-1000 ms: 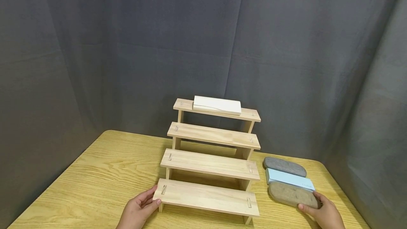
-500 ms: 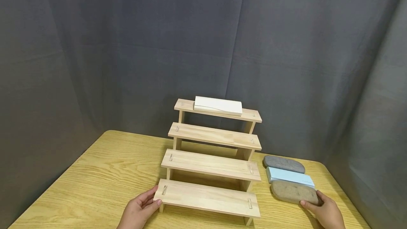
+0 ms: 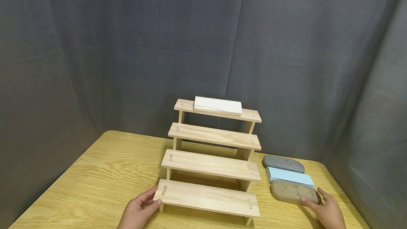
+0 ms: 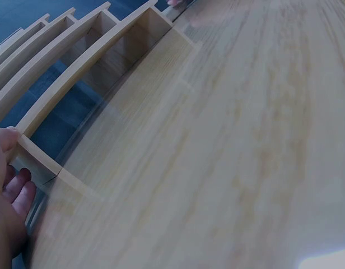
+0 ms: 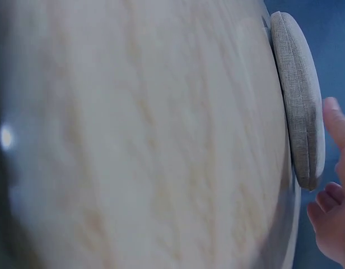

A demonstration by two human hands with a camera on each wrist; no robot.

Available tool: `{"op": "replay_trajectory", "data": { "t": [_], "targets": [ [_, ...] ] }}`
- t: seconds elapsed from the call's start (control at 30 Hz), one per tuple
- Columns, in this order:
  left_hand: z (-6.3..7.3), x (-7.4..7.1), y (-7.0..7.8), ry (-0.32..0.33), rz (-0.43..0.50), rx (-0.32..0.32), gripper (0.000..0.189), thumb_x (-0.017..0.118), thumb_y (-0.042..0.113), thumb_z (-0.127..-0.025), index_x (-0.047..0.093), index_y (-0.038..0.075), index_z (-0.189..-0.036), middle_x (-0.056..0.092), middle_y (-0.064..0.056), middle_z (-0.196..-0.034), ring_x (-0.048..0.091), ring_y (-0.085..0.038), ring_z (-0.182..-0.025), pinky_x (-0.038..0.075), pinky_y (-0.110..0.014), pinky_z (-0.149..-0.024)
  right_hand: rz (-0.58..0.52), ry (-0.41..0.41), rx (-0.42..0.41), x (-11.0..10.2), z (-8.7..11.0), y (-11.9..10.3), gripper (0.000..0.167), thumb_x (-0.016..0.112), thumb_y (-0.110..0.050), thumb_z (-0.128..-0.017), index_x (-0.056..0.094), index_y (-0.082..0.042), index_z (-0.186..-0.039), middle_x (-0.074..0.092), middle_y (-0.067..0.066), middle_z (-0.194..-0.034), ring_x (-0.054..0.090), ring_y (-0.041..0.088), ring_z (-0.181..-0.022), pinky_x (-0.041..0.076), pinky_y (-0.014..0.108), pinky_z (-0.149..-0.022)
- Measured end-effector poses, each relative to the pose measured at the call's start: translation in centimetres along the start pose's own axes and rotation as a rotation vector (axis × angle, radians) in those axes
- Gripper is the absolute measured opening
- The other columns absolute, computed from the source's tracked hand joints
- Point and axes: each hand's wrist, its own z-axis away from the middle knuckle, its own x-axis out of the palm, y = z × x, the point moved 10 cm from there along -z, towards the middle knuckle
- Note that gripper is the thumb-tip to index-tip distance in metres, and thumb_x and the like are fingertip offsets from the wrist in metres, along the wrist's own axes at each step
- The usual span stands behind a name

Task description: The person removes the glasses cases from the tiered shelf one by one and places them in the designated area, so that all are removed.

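In the head view my left hand (image 3: 138,207) pinches the left end of the lowest board of a four-step wooden display stand (image 3: 206,197), thumb over the front edge. The left wrist view shows that hand (image 4: 10,196) at the corner of the stand (image 4: 88,61). My right hand (image 3: 327,211) is at the right end of a brownish fabric glasses case (image 3: 294,192), its thumb and forefinger spread. In the right wrist view, this case (image 5: 300,101) lies flat on the table, with the fingers (image 5: 332,106) of my right hand (image 5: 335,190) loosely beside it.
Behind the brown case lie a light blue case (image 3: 289,176) and a grey glasses case (image 3: 283,164), lined up close together. A white folded case (image 3: 217,105) lies on the stand's top board. Grey curtains (image 3: 203,45) surround the wooden table (image 3: 111,172).
The brown case has shifted slightly right and back against the blue one, and the row has closed up. My right fingers have spread off its end. The left hand keeps its hold.
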Motion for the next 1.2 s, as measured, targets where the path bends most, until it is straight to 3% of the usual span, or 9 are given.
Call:
{"op": "replay_trajectory", "data": {
  "t": [0.23, 0.47, 0.7, 1.2],
  "targets": [
    [0.0, 0.0, 0.1, -0.006, 0.003, 0.007, 0.051, 0.072, 0.011, -0.089, 0.055, -0.009, -0.133, 0.056, -0.024, -0.137, 0.067, -0.019, -0.105, 0.056, -0.02, -0.084, -0.112, -0.001, -0.011, -0.8, 0.5, -2.1, 0.109, 0.055, -0.065, -0.091, 0.005, 0.01, -0.153, 0.01, 0.043, -0.152, 0.014, 0.06, -0.138, 0.025, 0.07, -0.11],
    [-0.1, 0.0, 0.0, -0.004, 0.003, 0.004, 0.052, 0.073, 0.013, -0.088, 0.055, -0.007, -0.133, 0.057, -0.023, -0.136, 0.066, -0.023, -0.108, 0.057, -0.022, -0.085, -0.174, 0.039, -0.091, -2.5, 0.7, -5.8, 0.095, 0.056, -0.053, -0.096, 0.009, 0.006, -0.154, 0.014, 0.035, -0.157, 0.018, 0.055, -0.141, 0.028, 0.065, -0.112],
    [-0.1, 0.1, -0.1, -0.007, 0.019, 0.006, 0.053, 0.073, 0.014, -0.088, 0.056, -0.008, -0.132, 0.056, -0.023, -0.137, 0.065, -0.025, -0.11, 0.057, -0.022, -0.085, -0.23, 0.049, -0.189, -4.0, 0.6, -10.2, 0.095, 0.057, -0.05, -0.096, 0.007, 0.004, -0.155, 0.013, 0.031, -0.159, 0.017, 0.053, -0.142, 0.026, 0.063, -0.114],
    [0.1, 0.0, 0.0, -0.001, 0.0, 0.009, 0.051, 0.072, 0.012, -0.089, 0.056, -0.007, -0.133, 0.058, -0.023, -0.136, 0.066, -0.022, -0.107, 0.057, -0.022, -0.084, -0.193, 0.127, -0.339, -7.1, 0.7, -19.7, 0.094, 0.056, -0.058, -0.093, 0.015, -0.004, -0.157, 0.017, 0.029, -0.159, 0.024, 0.051, -0.141, 0.034, 0.064, -0.108]
  ]
}}
